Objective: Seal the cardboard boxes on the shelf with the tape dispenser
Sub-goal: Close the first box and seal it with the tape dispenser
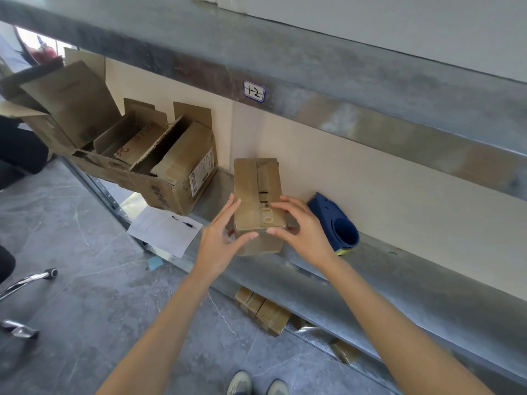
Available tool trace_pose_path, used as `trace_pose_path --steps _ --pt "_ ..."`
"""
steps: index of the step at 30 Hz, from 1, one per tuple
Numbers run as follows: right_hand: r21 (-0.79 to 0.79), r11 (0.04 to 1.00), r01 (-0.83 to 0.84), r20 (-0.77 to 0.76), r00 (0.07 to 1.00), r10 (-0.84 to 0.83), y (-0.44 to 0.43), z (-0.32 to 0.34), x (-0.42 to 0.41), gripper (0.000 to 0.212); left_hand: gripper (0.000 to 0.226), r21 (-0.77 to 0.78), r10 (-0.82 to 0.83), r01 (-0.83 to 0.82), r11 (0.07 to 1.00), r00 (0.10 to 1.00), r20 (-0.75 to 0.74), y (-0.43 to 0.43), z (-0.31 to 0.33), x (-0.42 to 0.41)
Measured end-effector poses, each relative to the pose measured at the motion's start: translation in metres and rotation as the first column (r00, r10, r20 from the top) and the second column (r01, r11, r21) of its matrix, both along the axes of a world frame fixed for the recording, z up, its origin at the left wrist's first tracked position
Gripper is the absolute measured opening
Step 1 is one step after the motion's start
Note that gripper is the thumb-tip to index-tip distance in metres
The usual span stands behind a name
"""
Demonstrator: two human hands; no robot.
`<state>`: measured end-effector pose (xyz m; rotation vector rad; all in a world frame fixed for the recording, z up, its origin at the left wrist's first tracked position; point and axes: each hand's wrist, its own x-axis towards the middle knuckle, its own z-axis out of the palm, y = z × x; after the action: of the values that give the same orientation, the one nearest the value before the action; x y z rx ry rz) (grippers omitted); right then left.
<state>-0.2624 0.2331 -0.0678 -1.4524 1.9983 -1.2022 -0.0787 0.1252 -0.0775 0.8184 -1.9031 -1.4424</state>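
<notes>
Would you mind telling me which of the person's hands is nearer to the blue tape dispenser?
Right. The right hand holds the small box at its right edge, just beside the tape dispenser; the left hand touches the box's left side, with the box between.

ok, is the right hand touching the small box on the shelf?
Touching. Head view: the right hand rests its fingertips on top of the small box, thumb tip against its front top edge.
</notes>
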Motion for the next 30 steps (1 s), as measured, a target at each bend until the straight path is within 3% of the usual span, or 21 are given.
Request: trace_pose_path --steps 7,10,14,18,21,26,30 --pt "-0.097 0.993 0.065 -0.017 0.998 -0.067 -0.003 -0.009 0.007 0.046 0.079 -0.003 0.016 -0.016 1.000 0.999 -0.038 -0.003 -0.006 -0.001" --pt "-0.075 0.993 0.090 -0.041 0.995 -0.093 -0.005 -0.009 0.011 0.056 0.083 -0.008 0.045 -0.045 0.999 0.998 -0.037 -0.001 -0.006 -0.002" --pt "-0.072 0.992 0.108 -0.064 0.992 -0.112 -0.009 -0.005 0.012 0.050 0.087 -0.003 0.073 -0.073 0.997 0.997 -0.031 0.001 -0.005 -0.005" --pt "-0.056 0.992 0.109 -0.069 0.991 -0.113 -0.008 -0.004 0.011 0.058 0.098 0.001 0.075 -0.075 0.997 0.996 -0.041 0.000 -0.005 -0.005" --pt "-0.049 0.992 0.119 -0.088 0.989 -0.123 -0.013 -0.003 0.014 0.058 0.091 0.014 0.121 -0.120 0.993 0.991 -0.050 0.000 -0.003 -0.008" --pt "0.048 0.997 -0.056 0.000 0.998 0.056 -0.005 0.003 -0.006 0.052 0.085 0.016 0.039 -0.039 0.999 0.999 -0.016 -0.012 -0.005 0.003" --pt "0.119 0.986 -0.114 -0.016 0.993 0.117 -0.005 0.007 -0.019 0.052 0.085 -0.096 -0.052 0.063 0.993 0.992 0.114 -0.031 -0.004 0.012"
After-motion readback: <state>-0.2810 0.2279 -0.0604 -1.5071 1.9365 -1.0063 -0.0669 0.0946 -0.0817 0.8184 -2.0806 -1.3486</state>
